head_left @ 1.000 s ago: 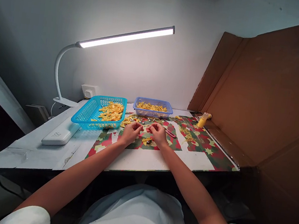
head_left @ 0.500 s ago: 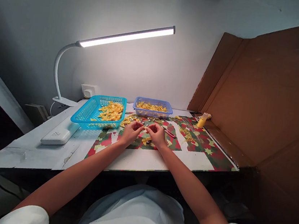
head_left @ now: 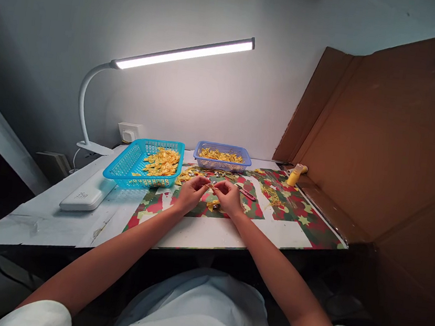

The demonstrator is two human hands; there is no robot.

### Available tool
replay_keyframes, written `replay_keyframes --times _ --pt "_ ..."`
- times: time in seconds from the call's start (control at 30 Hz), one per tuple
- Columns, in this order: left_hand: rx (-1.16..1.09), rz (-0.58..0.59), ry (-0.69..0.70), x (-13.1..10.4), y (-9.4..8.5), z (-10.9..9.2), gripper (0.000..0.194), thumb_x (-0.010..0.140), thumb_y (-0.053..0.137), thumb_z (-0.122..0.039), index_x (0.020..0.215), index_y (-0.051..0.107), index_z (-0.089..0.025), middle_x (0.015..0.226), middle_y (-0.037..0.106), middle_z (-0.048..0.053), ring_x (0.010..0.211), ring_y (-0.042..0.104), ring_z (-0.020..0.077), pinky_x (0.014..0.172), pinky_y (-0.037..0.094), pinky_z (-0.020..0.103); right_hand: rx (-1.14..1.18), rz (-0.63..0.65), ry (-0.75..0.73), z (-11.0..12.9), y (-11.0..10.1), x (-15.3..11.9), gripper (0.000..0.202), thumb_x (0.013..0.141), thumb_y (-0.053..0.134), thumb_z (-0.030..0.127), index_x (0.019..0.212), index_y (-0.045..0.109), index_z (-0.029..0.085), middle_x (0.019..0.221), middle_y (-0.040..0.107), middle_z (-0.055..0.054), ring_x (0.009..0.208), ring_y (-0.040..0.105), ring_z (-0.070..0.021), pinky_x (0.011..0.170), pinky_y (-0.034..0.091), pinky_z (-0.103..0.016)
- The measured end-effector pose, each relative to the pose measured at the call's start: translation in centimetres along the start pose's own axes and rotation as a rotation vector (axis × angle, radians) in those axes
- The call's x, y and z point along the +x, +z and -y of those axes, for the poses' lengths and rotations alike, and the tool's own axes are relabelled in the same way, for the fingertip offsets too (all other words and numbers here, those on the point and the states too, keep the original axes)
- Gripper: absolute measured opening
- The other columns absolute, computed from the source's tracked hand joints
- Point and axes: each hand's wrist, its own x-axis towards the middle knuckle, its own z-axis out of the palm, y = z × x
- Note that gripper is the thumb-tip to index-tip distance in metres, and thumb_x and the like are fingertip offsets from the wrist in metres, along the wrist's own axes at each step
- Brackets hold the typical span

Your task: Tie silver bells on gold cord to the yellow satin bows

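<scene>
Since 1 second ago the fingertips have drawn nearer each other, narrowing the gap between the 2 hands; baskets, lamp and loose pieces have stayed put. Left hand (head_left: 190,192) and right hand (head_left: 229,196) meet low over the patterned sheet, thumbs and forefingers pinched together on a thin golden piece (head_left: 210,186) that spans between them; its exact form too small to read. Just below, near the right hand, on the sheet: a yellow bow (head_left: 211,205), flat-looped and shiny, with a round silvery bead (head_left: 216,207) at its side. Patterned sheet (head_left: 302,215) printed red, green and cream, with stars, patched with white strips. Beside the right hand, a slim pinkish-red tool (head_left: 251,195) lies flat. Further right, a tangle of fine gold strands (head_left: 272,195), then an upright translucent bottle (head_left: 293,177), yellow in its lower part. Turquoise basket (head_left: 124,179), lattice-walled plastic, left of the hands: glossy yellow bows (head_left: 162,162) heaped towards its right end. Smaller periwinkle basket (head_left: 221,165) behind the hands: a low bed of thin golden bits (head_left: 220,155). White bar lamp (head_left: 187,53) lit above; brown cardboard (head_left: 404,128) stands along the right, creased.
</scene>
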Motion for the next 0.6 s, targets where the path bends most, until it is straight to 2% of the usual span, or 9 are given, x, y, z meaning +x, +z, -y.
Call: replay_keyframes --times 0.23,0.43,0.6 --pt "0.084 0.03 0.056 -0.4 -0.3 -0.8 0.021 0.079 0.061 -0.038 0.085 0.066 -0.019 0.078 0.068 0.003 0.066 0.06 0.0149 0.061 0.047 0.026 -0.068 -0.017 -0.061 -0.1 -0.2 0.0 0.015 0.073 0.066 0.034 0.072 0.062 0.019 0.067 0.064 -0.002 0.061 0.062 -0.0161 0.063 0.054 -0.03" --pt "0.156 0.037 0.104 -0.5 -0.3 -1.0 0.02 0.081 0.057 -0.036 0.088 0.064 -0.019 0.083 0.069 0.004 0.07 0.063 0.016 0.063 0.048 0.027 -0.073 -0.028 -0.037 0.0 -0.1 -0.1 0.018 0.075 0.063 0.036 0.08 0.068 0.019 0.073 0.07 -0.005 0.065 0.065 -0.0182 0.063 0.055 -0.031" --pt "0.266 0.033 0.162 -0.7 -0.4 -1.5 0.016 0.083 0.054 -0.03 0.089 0.065 -0.02 0.084 0.07 0.004 0.064 0.059 0.0153 0.06 0.046 0.027 -0.131 -0.033 -0.039 -0.2 -0.2 -0.1 0.016 0.075 0.063 0.033 0.075 0.069 0.019 0.068 0.07 -0.004 0.061 0.063 -0.0181 0.059 0.052 -0.03"
